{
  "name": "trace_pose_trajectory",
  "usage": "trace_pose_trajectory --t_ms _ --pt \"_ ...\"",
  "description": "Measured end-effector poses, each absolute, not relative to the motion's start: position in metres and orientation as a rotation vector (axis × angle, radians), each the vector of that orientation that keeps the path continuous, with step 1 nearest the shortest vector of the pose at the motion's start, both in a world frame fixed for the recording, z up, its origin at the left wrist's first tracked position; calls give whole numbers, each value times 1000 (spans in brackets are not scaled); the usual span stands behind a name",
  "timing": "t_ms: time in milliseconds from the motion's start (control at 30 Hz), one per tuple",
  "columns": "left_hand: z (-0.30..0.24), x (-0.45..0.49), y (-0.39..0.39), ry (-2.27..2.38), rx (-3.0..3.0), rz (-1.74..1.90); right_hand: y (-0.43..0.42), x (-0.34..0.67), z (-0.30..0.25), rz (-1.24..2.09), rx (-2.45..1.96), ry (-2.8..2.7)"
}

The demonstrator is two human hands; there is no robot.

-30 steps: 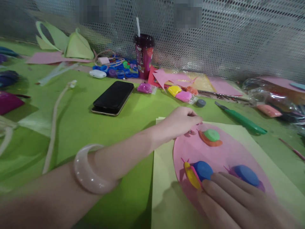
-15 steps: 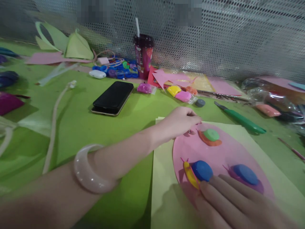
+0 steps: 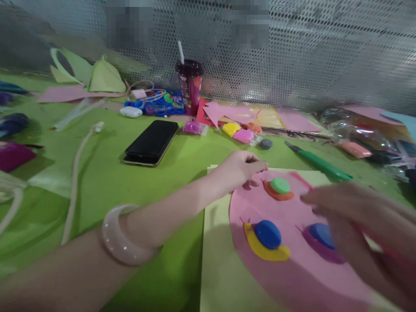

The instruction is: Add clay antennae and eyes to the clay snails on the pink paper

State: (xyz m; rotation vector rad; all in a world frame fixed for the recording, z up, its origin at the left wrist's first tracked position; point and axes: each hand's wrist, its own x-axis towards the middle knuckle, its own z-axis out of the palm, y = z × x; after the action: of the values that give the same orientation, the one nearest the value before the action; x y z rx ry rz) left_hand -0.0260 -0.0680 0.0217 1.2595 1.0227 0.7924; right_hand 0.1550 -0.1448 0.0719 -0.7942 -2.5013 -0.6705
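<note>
My left hand [image 3: 243, 171] rests at the upper left edge of a pink paper oval [image 3: 260, 275], fingers curled together; what they hold, if anything, is hidden. My right hand [image 3: 360, 216], blurred, is closed around a thin pink stick [image 3: 300, 180] above the oval's right side. On the oval is a clay snail with a yellow body [image 3: 269, 252] and blue shell [image 3: 268, 234]. Farther up sits an orange snail [image 3: 277, 195] with a green shell [image 3: 280, 185]. A purple snail [image 3: 320, 249] with a blue shell [image 3: 321, 234] is partly covered by my right hand.
Pale yellow sheets [image 3: 216, 260] lie under the oval. Beyond them are a green craft knife [image 3: 325, 164], a grey lump [image 3: 266, 144] and clay packets [image 3: 242, 135]. A phone [image 3: 152, 143], cord [image 3: 76, 173] and lidded cup [image 3: 191, 91] are on the left and back.
My right hand has lifted from the yellow snail and moved right and up with the pink stick, uncovering the snail's whole body. My left hand stays at the oval's edge.
</note>
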Motion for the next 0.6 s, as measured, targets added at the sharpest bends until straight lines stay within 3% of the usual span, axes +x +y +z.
trace_pose_trajectory --t_ms 167,200,367,500,600 --pt "21 -27 -70 926 1255 893 -76 191 72 -781 -864 -2627" --pt "22 -27 -71 932 1250 878 -63 201 66 -823 -696 -2650" --pt "18 -26 -70 923 1170 900 -29 234 40 -718 -688 -2896" --pt "9 -20 -63 918 1087 943 -36 223 43 -365 -1217 -2848" --pt "8 -9 -58 845 1014 1035 -47 198 50 39 -1273 -2567"
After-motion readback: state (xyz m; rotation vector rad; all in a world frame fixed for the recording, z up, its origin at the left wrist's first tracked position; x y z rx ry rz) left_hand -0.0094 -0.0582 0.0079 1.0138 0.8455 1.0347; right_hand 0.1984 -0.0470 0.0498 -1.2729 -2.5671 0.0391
